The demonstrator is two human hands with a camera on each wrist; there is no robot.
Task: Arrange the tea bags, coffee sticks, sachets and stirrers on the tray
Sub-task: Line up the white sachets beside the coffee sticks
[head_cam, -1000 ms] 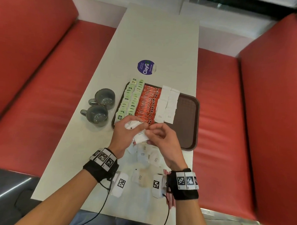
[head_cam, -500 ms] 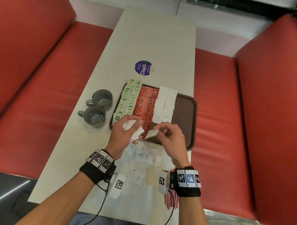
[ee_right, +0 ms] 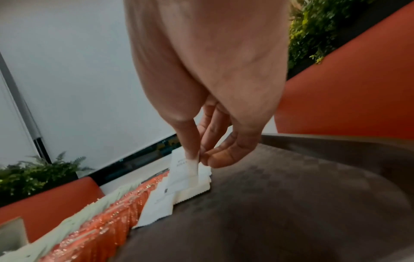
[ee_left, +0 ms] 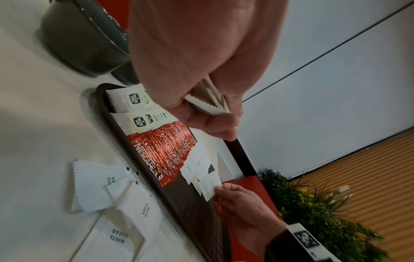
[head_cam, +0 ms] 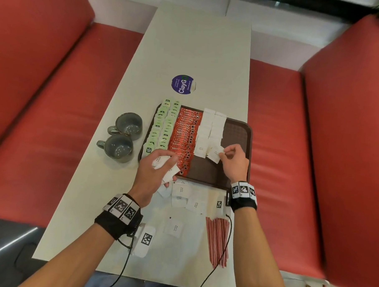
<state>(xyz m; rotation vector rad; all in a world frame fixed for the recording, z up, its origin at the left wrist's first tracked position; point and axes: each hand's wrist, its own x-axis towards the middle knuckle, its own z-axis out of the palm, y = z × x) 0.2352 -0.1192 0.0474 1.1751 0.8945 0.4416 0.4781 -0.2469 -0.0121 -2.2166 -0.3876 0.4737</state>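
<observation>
A brown tray (head_cam: 236, 132) holds rows of green tea bags (head_cam: 162, 127), red coffee sticks (head_cam: 185, 134) and white sugar sachets (head_cam: 211, 129). My right hand (head_cam: 224, 154) pinches one white sachet (head_cam: 215, 155) between thumb and forefinger at the near end of the right sachet row; the same sachet (ee_right: 181, 174) hangs from my fingertips over the row. My left hand (head_cam: 161, 163) grips a small stack of white sachets (head_cam: 168, 168) above the tray's near left corner; the stack's edges (ee_left: 207, 102) show between its fingers.
Several loose sugar sachets (head_cam: 183, 195) lie on the white table (head_cam: 199, 46) just before the tray. A bundle of red stirrers (head_cam: 217, 240) lies near the table's front right edge. Two grey mugs (head_cam: 121, 136) stand left of the tray. Red benches (head_cam: 281, 147) flank the table.
My right hand took one sachet from the stack in my left hand and carried it right and forward to the near end of the right sachet row. The left hand stayed put.
</observation>
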